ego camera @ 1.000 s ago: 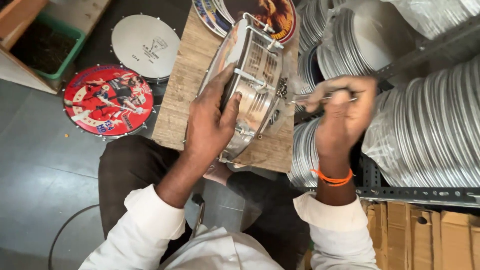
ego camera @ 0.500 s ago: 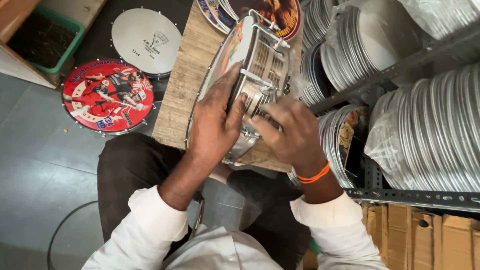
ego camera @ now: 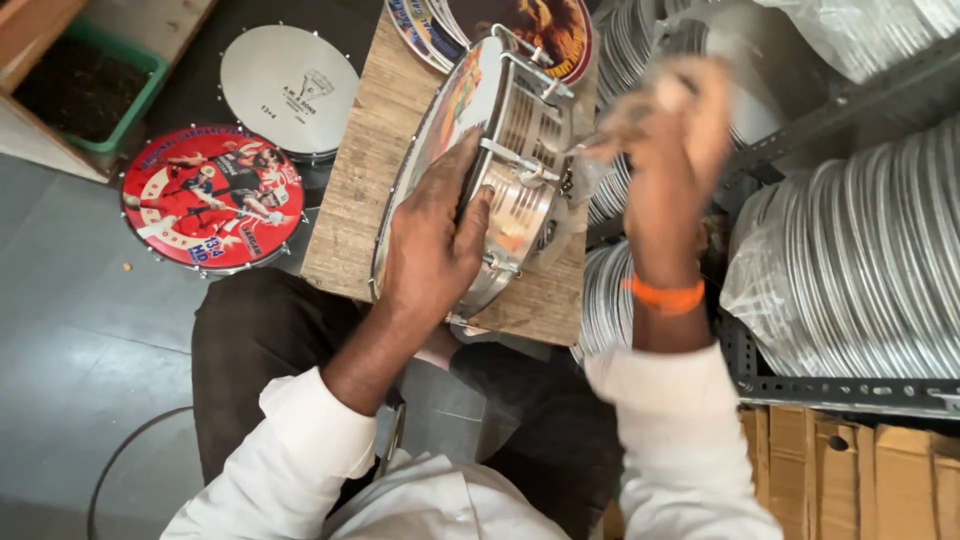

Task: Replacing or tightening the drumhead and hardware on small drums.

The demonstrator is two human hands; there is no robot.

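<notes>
Drum-making workshop, wooden workboard (ego camera: 375, 150), finished drums (ego camera: 212, 197) on floor, racked metal hoops (ego camera: 860, 270)

Landmark: wooden board (ego camera: 385, 130)
Left of board, on the floor: red printed drumhead (ego camera: 212, 197)
Above that, beside the board: plain grey drumhead (ego camera: 289, 88)
Far left of board: green crate (ego camera: 85, 85)
Right of board: stacked metal rings (ego camera: 860, 270) on a metal rack (ego camera: 850, 390)
Below the rack: cardboard boxes (ego camera: 860, 470)
</notes>
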